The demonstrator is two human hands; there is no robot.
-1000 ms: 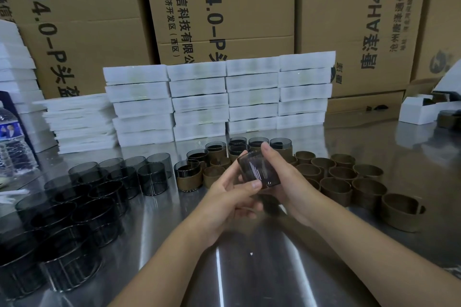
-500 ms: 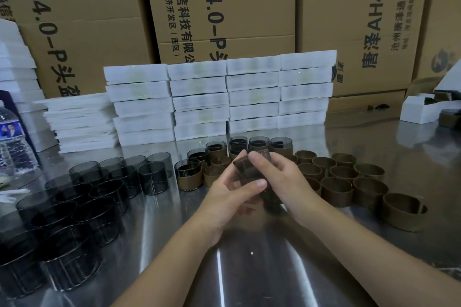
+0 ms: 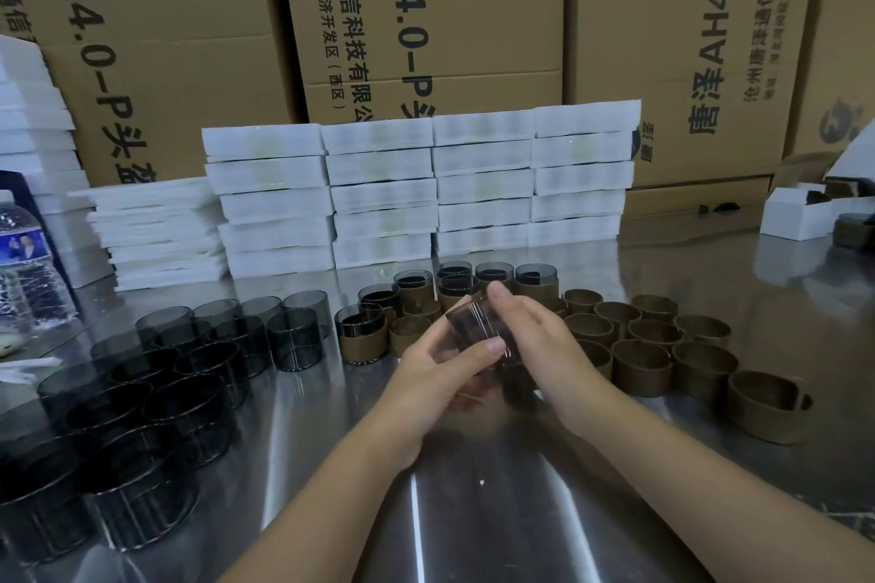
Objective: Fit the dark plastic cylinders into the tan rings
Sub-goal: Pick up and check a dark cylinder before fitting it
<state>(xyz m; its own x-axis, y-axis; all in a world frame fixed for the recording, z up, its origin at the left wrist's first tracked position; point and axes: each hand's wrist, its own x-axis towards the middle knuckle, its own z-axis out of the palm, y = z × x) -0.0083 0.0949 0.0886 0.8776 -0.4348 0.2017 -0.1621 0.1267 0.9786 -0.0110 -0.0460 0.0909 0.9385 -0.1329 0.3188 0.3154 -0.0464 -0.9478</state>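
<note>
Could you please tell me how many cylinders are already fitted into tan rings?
7 fitted cylinders: one left of the left hand, two stepping back behind it, four along the back. The right hand may hide more.

both hands [image 3: 478,360] hold dark cyl [image 3: 478,327] above table [image 3: 473,511].

Tilted dark cylinder [image 3: 476,329] beside tan rings [image 3: 641,367]

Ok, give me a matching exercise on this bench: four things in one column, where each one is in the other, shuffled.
1 held cylinder
2 loose dark cylinders
3 empty tan rings
4 white boxes

A stacked at the back of the table
B standing on the right
C gripped between left hand and right hand
D standing on the left

Pairs: 1-C, 2-D, 3-B, 4-A
</note>
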